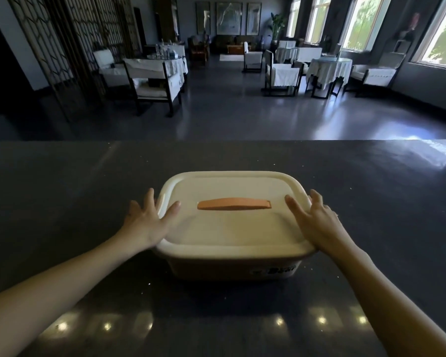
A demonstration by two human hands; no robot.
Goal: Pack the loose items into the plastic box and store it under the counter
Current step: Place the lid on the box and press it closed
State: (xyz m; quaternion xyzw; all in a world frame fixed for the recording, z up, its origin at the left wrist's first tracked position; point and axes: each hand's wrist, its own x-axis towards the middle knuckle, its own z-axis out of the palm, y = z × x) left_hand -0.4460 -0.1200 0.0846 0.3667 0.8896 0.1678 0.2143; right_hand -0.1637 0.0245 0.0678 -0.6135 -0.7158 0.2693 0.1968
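A cream plastic box (232, 269) stands in the middle of the dark counter (62, 202), its white lid (232, 228) on and an orange handle (234, 203) lying flat across the top. My left hand (150, 220) rests against the lid's left edge, thumb on top and fingers spread down the side. My right hand (317, 220) lies the same way on the lid's right edge. Neither hand has closed around anything. The box's contents are hidden under the lid. A label with dark letters shows on the front wall at the right.
The counter's far edge (216, 140) runs across the view; beyond it lies a dim dining room with white-covered chairs (155, 83) and tables (330, 70). Bright windows (366, 21) line the right wall. No loose items show on the counter.
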